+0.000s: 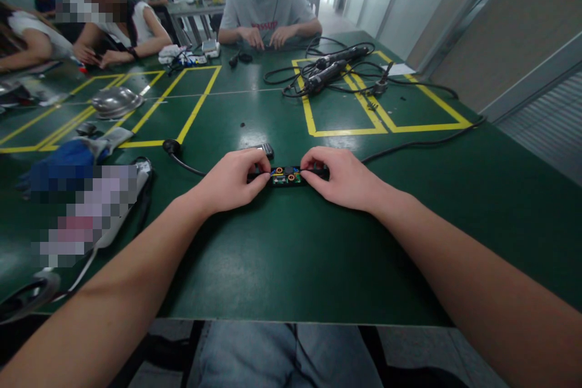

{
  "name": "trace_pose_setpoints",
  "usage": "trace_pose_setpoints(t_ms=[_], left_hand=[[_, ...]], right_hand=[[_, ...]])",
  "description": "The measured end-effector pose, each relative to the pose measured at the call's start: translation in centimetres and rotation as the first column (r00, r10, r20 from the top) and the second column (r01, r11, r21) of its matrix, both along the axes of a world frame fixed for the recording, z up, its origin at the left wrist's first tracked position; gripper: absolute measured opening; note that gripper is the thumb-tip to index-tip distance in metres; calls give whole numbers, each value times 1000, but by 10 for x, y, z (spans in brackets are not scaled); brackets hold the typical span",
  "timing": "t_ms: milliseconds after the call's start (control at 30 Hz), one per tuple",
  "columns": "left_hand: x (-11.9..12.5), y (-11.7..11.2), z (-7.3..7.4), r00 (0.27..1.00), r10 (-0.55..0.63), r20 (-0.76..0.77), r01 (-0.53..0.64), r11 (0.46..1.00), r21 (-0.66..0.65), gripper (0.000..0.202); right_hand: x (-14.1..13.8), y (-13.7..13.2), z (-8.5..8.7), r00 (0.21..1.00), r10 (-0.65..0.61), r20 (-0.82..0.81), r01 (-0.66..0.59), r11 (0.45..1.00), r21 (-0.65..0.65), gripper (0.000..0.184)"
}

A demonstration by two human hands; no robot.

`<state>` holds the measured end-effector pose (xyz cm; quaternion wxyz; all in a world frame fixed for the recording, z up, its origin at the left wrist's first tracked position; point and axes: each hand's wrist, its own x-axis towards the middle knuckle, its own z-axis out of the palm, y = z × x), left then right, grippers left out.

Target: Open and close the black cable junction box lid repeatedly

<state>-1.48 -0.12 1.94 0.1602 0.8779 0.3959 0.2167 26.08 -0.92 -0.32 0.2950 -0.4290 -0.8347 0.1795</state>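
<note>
Across a smooth green tabletop (273, 267), a slim, dark casing (288, 183) sits between both hands, its exposed circuit board (285, 178) bearing 2 copper-coloured rings. The left hand (239, 177) pinches its left end, the right hand (341, 177) its right. Just beyond, a small grey object (267, 149) is partly hidden by the left hand. Farther out lie a black plug (171, 147), 2 black cylindrical tools (325, 77) among looped cables and a shiny, rounded metal dish (117, 102).

Blown-out glare at back; foreground dimmer.
</note>
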Motion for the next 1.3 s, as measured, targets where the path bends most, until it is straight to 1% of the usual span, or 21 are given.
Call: trace_pose_setpoints(t_ms=[200, 367, 433, 567, 733, 900, 1033, 1133, 1200, 1300], left_hand=[[-2, 3, 2, 1000, -19, 10, 19, 999, -33, 16], [-8, 9, -1, 998, -12, 68, 22, 990, -142, 18], [-10, 11, -3, 997, -21, 76, 33, 987, -156, 19], [-11, 13, -3, 997, -45, 57, 52, 991, -125, 19], [-8, 11, 0, 997, -43, 57, 48, 994, -101, 18], [-7, 6, 1, 1000, -27, -15, 27, 999, -20, 21], [-2, 2, 0, 1000, -20, -20, 21, 997, 69, 23], [1, 2, -3, 1000, 21, 6, -21, 987, 158, 25], [2, 4, -6, 996, 89, 30, -94, 976, 194, 25], [0, 11, -10, 975, 221, 36, -224, 958, 180, 21]], right_hand=[[4, 5, 0, 1000, 0, -14, -1, 999, -35, 6], [6, 10, -1, 996, -29, -90, 18, 993, -114, 9], [5, 10, -1, 995, -41, -89, 29, 991, -129, 9], [4, 9, 0, 996, -56, -65, 47, 989, -139, 9], [4, 7, 0, 997, -51, -66, 43, 992, -118, 9], [3, 4, 1, 999, -35, -28, 34, 998, -59, 8], [0, 1, 0, 999, -40, -6, 40, 999, -14, 8], [-2, 0, -2, 999, -45, -5, 45, 999, 2, 7], [-2, 0, -3, 999, -46, -12, 46, 999, -2, 7], [-3, 0, -3, 999, -49, -17, 49, 999, -12, 7]])
